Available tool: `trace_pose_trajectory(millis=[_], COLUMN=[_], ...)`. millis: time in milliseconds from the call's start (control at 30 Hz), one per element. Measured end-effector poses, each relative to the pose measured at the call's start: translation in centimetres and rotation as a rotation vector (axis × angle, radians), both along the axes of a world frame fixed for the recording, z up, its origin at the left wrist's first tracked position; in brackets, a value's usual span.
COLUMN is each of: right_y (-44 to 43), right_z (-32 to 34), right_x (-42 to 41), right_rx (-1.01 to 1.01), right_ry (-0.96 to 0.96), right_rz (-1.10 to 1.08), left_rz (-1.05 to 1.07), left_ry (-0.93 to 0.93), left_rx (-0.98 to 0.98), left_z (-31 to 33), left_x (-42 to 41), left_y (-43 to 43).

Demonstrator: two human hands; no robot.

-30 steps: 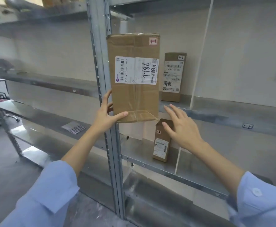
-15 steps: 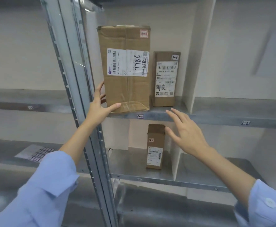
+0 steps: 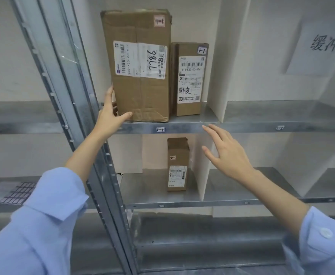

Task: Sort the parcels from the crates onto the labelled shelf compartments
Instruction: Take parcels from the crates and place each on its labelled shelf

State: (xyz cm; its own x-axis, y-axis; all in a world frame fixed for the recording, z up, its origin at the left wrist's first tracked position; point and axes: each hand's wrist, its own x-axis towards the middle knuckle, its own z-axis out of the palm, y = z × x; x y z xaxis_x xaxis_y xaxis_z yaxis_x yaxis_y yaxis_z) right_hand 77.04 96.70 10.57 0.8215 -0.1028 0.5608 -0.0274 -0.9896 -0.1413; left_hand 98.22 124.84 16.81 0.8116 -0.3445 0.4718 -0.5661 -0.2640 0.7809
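The creased brown parcel (image 3: pixel 140 66) stands upright in compartment 1-1, at the shelf (image 3: pixel 182 128) front edge, just beside a smaller parcel (image 3: pixel 189 80). The left hand (image 3: pixel 111 116) grips its lower corner with thumb and fingers. The right hand (image 3: pixel 228 153) hovers with its fingers spread.

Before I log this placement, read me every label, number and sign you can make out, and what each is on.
"7786": tall parcel, handwritten on its label
"8元": same label
"1-1": tall parcel's sticker
"516-K20-00-030": shorter parcel
"虾皮": shorter parcel, handwritten
"1-1": shorter parcel's sticker
"2-1": lower parcel
"1-1": left shelf tag
"1-2": right shelf tag
"缓冲区": wall sign
Too small to read: fine print, lower shelf tags.
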Motion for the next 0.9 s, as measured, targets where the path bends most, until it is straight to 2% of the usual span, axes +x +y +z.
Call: trace_pose_trajectory(millis=[267,433,633,900], right_y=[-0.3,-2.4,-8.2,-20.5], right_z=[-0.6,-0.3,0.0,1.8], right_x=[-3.7,-7.6,-15.1,-32.3], right_rx=[0.011,0.011,0.033,0.005], right_ry=[0.023,0.017,0.035,0.088], right_rz=[-0.039,-0.081,-0.227,-0.521], left_rz=[0.226,0.383,0.159,-0.167], left_ry=[-0.132,-0.47,-0.69,-0.671], left_rx=[-0.064,-0.017,0.18,0.477], left_z=[-1.2,-0.9,-0.4,-1.9], left_x=[-2.7,-7.0,-16.4,-31.4], left_y=[-0.5,-2.9,-12.0,-31.8])
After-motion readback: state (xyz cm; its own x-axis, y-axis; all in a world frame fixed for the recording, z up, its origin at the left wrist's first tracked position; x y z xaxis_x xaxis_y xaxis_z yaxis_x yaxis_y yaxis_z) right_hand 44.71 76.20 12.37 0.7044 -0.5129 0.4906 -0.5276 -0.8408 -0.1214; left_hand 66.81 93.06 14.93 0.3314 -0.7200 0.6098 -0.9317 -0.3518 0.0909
